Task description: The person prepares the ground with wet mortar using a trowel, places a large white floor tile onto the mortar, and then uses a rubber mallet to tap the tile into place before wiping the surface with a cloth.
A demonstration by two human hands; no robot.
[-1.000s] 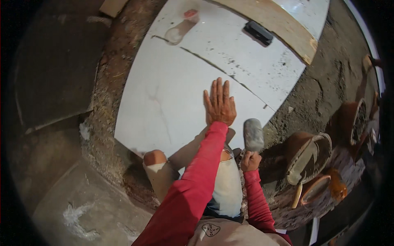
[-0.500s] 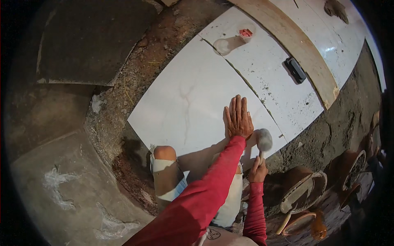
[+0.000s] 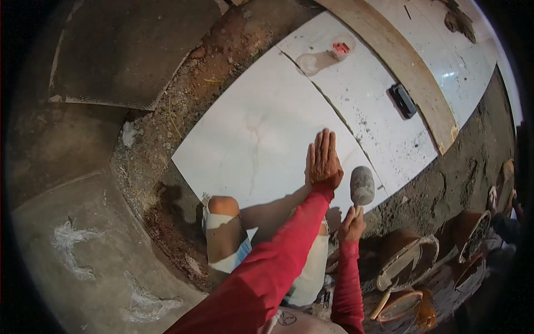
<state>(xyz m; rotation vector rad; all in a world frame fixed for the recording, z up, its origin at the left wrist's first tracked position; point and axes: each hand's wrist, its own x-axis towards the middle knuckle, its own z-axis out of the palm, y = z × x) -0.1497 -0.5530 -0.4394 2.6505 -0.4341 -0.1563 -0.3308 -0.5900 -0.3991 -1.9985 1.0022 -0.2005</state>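
My left hand (image 3: 324,158) lies flat on a large white veined tile (image 3: 245,128), fingers stretched out and close together. My right hand (image 3: 351,222) grips the handle of a rubber mallet (image 3: 362,186), whose grey head is at the tile's right edge, just beside my left hand. Across a dark joint is another white tile (image 3: 389,139), speckled with mortar. On it are a clear cup with pink pieces (image 3: 341,47) and a black oblong block (image 3: 401,100).
A wooden plank (image 3: 423,111) crosses the tiles. Mortar bed (image 3: 456,167) runs along the right, with several buckets (image 3: 406,264) and a wooden-handled tool (image 3: 381,305). Another person's feet (image 3: 492,200) show at the right edge. Rubble (image 3: 183,94) and concrete slabs (image 3: 111,55) lie left.
My view has turned, moving the tiles rightward and down in the picture. The mallet has shifted beside my left hand, which stays flat. Another person's feet have appeared at the right edge.
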